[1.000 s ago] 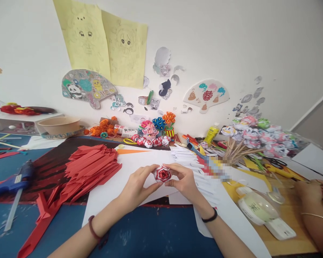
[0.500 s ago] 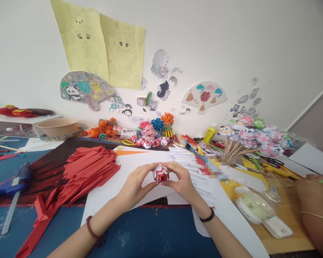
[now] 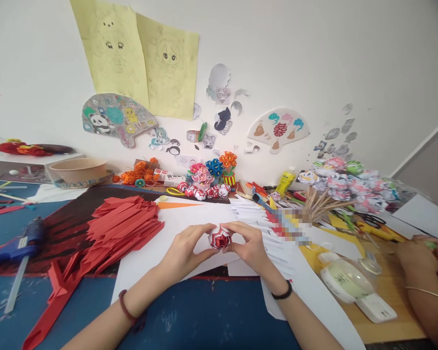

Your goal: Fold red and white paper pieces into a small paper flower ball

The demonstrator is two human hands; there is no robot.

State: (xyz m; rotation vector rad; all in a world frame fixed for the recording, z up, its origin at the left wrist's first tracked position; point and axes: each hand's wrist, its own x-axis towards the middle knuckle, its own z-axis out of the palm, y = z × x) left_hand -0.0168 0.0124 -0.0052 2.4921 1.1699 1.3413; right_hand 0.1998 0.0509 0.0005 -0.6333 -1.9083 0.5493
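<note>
Between my two hands is a small red and white folded paper flower (image 3: 220, 238), held above a white sheet (image 3: 142, 267). My left hand (image 3: 185, 247) grips its left side with thumb and fingers. On the other side, my right hand (image 3: 247, 245) pinches it the same way. Folded red paper strips (image 3: 122, 231) lie in a heap to the left. White folded strips (image 3: 255, 218) are spread just beyond my right hand. Several similar red and white flowers (image 3: 200, 193) sit in a row at the back.
A blue glue gun (image 3: 25, 243) lies at the left. A bottle (image 3: 345, 277) rests on its side at the right, near another person's hand (image 3: 419, 253). White paper flowers on stems (image 3: 337, 189) stand at the back right. A beige bowl (image 3: 78, 170) is at the back left.
The paper flower has turned slightly between my fingers, its folded centre now facing me a bit more. Both hands keep nearly the same place; the view has shifted a little.
</note>
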